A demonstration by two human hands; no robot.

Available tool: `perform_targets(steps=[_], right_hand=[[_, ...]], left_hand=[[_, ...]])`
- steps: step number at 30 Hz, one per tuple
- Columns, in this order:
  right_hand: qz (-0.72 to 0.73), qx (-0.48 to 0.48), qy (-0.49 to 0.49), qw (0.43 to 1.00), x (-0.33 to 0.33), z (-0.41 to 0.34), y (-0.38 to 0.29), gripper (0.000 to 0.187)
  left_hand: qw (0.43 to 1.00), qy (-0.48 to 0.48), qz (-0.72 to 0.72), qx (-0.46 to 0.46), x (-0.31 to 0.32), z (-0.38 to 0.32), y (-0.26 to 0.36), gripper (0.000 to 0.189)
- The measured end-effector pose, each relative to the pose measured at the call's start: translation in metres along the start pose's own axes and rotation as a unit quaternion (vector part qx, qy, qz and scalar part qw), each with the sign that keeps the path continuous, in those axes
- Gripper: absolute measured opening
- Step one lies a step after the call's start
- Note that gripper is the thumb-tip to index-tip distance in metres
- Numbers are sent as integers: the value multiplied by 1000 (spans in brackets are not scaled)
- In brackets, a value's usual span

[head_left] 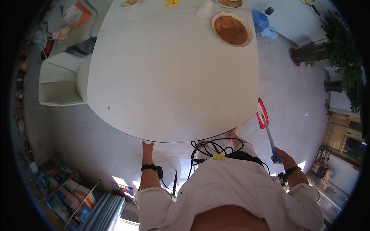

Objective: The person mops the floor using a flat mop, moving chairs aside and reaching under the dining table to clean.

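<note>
My right hand (283, 158) grips the blue handle end of a flat mop (270, 135) beside my right hip. Its grey pole slants forward and down to a white mop head with red fringe (266, 117), which lies on the floor close to the right side of the table. Part of that head is hidden by the tabletop. My left hand (148, 146) hangs at the front edge of the white marble-look table (173, 86). Its fingers are mostly out of sight, so I cannot tell whether they touch the edge.
A bowl of reddish-brown food (231, 30) stands at the table's far right. A pale chair (60, 80) is tucked in on the left. Along the right are a blue water jug (260, 20) and potted plants (303, 53). Black cables (214, 145) loop at my waist.
</note>
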State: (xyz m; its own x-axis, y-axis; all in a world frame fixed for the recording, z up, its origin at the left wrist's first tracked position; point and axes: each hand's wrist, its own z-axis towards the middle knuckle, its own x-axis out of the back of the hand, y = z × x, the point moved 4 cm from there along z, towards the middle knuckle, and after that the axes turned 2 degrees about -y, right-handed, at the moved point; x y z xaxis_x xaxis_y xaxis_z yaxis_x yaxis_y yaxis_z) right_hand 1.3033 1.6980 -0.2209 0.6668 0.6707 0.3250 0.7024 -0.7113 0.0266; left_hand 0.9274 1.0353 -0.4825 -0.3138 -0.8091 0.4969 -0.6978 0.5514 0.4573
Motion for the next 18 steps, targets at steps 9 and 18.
perform_targets(steps=[9, 18], right_hand=[[-36, 79, -93, 992, 119, 33, 81, 63], [66, 121, -133, 982, 213, 4, 130, 62]], left_hand=[[956, -186, 164, 159, -46, -129, 49, 35], [910, -317, 225, 146, -202, -196, 89, 29]])
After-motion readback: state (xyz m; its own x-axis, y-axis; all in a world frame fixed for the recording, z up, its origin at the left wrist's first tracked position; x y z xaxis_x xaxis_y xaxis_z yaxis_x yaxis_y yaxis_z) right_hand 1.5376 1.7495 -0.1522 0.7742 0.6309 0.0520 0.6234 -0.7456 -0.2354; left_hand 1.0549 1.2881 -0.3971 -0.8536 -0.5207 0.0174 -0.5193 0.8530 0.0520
